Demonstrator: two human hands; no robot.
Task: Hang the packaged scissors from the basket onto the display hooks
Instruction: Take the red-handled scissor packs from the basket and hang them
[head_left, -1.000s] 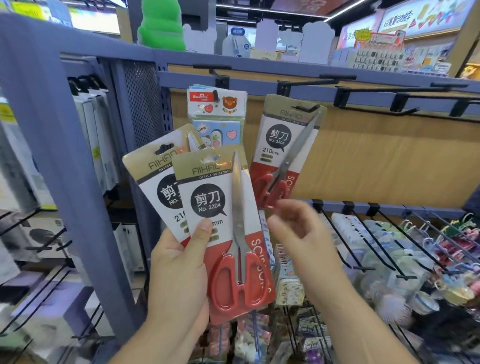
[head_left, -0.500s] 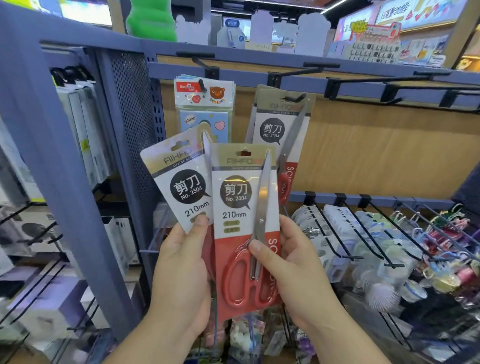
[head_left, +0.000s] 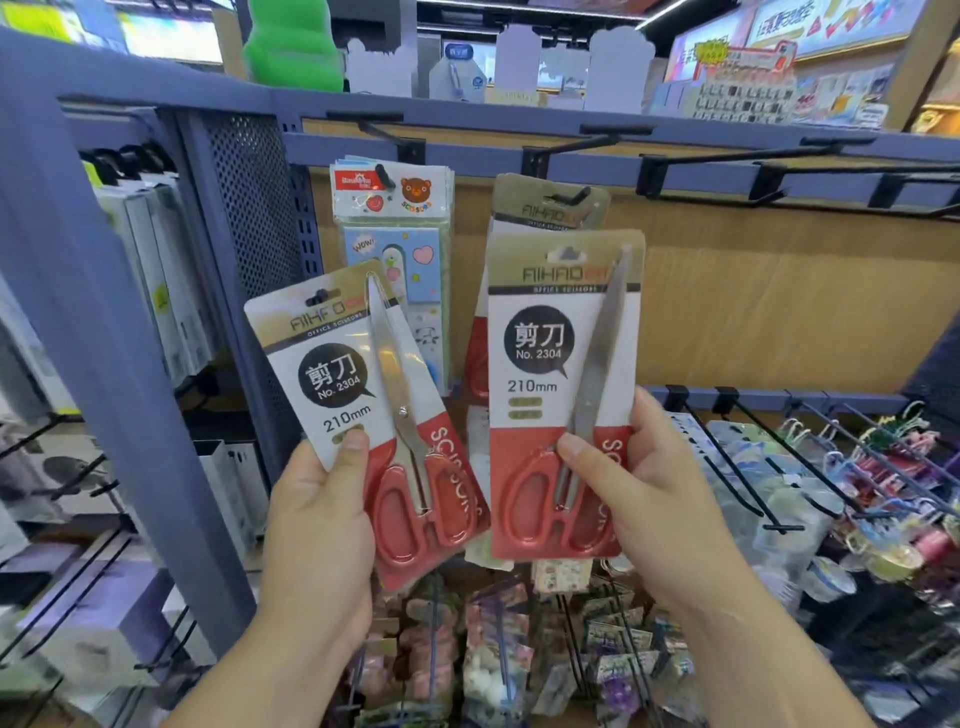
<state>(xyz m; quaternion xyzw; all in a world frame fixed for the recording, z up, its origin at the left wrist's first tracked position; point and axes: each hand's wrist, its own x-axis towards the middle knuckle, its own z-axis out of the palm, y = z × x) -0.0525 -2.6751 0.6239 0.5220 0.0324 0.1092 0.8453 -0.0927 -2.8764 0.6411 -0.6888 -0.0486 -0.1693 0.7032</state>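
My left hand (head_left: 317, 525) grips one pack of red-handled scissors (head_left: 358, 405) by its lower left, tilted left. A second, upright pack of scissors (head_left: 558, 384) is gripped near its handles by my right hand (head_left: 639, 493), its hang hole just below a black display hook (head_left: 569, 198). A third scissors pack (head_left: 540, 208) hangs on that hook, mostly hidden behind the one in my right hand. No basket is in view.
A pack of children's scissors (head_left: 392, 218) hangs on the hook to the left. Bare black hooks (head_left: 810, 169) jut from the blue rail to the right. Lower hooks (head_left: 727, 457) carry small packaged goods. A blue shelf upright (head_left: 93, 312) stands at left.
My right hand took the front pack from my left hand's pair and carried it right and up toward the hook. The left hand keeps the other pack.
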